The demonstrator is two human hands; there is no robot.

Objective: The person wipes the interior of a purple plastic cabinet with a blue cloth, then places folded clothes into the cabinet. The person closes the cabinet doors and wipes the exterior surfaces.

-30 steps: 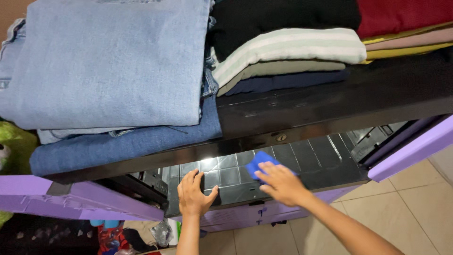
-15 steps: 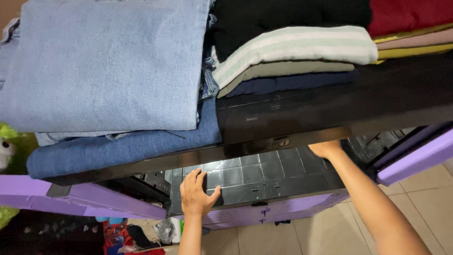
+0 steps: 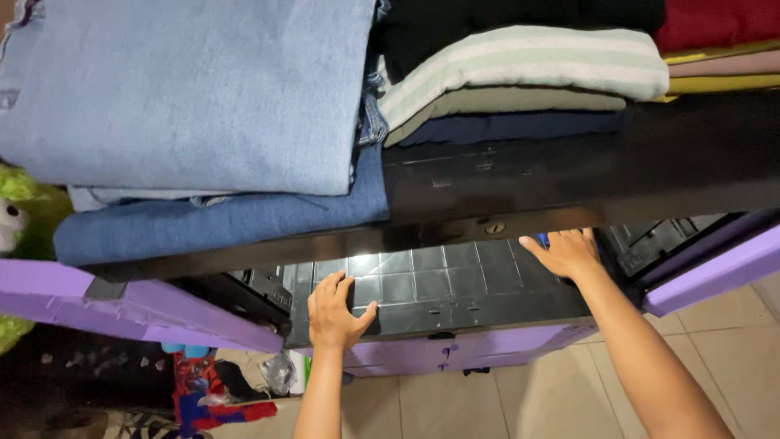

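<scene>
Pressing my left hand (image 3: 337, 313) flat on the black shelf (image 3: 439, 284), fingers spread, palm down, thumb out toward 3 o'clock; it grips nothing. Right hand (image 3: 565, 254) lies further in at abt 2 o'clock from the left, also open w/ fingers splayed on the same gridded panel, tips reaching under the upper board (image 3: 569, 175). A bit of blue cloth (image 3: 543, 239) peeks out just at the right fingertips, mostly hidden, so can't tell if they touch it or pinch it. Both hands well apart, forearms coming up from 6 o'clock.

Upper board runs across the view at 12 o'clock from my hands. On it, at 10 o'clock, a big light denim stack (image 3: 187, 89) over darker jeans (image 3: 219, 219). At 12–1 o'clock a striped top (image 3: 528, 65) on an olive one, navy one under that, black fabric (image 3: 520, 16) above. At 2 o'clock red fabric (image 3: 715, 20) and yellowish folds below it.

Purple door (image 3: 122, 309) swings out at 9 o'clock, another purple door (image 3: 715, 272) at 3 o'clock. Purple drawer front (image 3: 455, 354) sits just below the shelf edge. Tile floor (image 3: 528, 406) at 5 o'clock, clutter at 7 o'clock, green plush (image 3: 20, 203) at 9 o'clock.
</scene>
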